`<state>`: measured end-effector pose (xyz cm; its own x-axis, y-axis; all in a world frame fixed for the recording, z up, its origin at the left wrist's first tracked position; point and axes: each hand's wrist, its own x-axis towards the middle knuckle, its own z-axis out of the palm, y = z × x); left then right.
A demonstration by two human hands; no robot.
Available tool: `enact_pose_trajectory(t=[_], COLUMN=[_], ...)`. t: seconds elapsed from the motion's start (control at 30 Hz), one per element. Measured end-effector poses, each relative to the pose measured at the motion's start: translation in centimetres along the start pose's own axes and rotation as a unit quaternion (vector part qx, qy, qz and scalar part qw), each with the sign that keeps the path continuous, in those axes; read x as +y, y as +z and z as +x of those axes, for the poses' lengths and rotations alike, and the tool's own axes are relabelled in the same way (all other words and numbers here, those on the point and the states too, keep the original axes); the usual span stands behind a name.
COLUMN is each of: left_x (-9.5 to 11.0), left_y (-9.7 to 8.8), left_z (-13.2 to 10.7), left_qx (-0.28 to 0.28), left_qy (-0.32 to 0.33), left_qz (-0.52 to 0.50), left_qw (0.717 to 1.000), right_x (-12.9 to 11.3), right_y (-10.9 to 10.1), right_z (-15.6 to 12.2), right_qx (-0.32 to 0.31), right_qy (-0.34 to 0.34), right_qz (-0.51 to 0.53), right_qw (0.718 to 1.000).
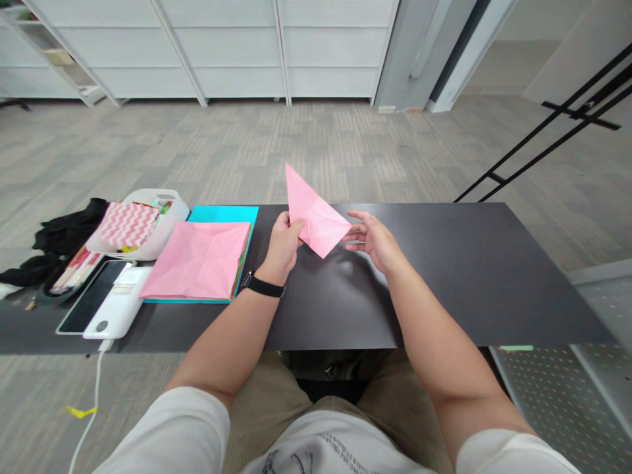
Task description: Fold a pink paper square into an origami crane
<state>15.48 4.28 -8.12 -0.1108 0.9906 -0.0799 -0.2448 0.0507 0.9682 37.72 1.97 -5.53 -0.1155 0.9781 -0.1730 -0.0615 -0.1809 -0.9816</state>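
A folded piece of pink paper [316, 214] with crease lines is held up above the dark table, one sharp point upward. My left hand [285, 240], with a black watch on the wrist, pinches its lower left edge between thumb and fingers. At the paper's right corner is my right hand [372, 240], its fingers spread and the tips close beside that corner; whether they touch it I cannot tell. To the left lies a stack of pink paper [197, 260] with creases, on top of a blue sheet [222, 213].
The dark table [459, 276] extends right. At left are a white basket [170, 197] with a pink zigzag packet [129, 224], a phone [93, 296], a white power bank [118, 306] with a cable [96, 388], and black cloth [72, 227]. White cabinets [237, 46] stand beyond.
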Motion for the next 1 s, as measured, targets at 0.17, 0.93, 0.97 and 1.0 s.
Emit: enact_pose_trajectory(t=[0.17, 0.93, 0.97, 1.0], left_x=[-1.0, 0.1, 0.1, 0.1], left_y=[0.1, -0.2, -0.2, -0.1], left_z=[0.1, -2.1, -2.1, -2.2], left_qx=[-0.052, -0.297, -0.288, -0.279], left_qy=[-0.032, 0.285, 0.282, 0.279], left_qz=[0.051, 0.495, 0.504, 0.51], left_qw=[0.997, 0.765, 0.764, 0.765], right_x=[0.4, 0.7, 0.5, 0.3], right_y=[-0.3, -3.7, -3.9, -4.1], right_z=[0.4, 1.0, 0.7, 0.5], right_qx=[0.026, 0.185, 0.179, 0.143], right_qy=[0.004, -0.123, -0.178, -0.222], right_qz=[0.001, -0.362, -0.386, -0.396], right_qw=[1.0, 0.905, 0.887, 0.879])
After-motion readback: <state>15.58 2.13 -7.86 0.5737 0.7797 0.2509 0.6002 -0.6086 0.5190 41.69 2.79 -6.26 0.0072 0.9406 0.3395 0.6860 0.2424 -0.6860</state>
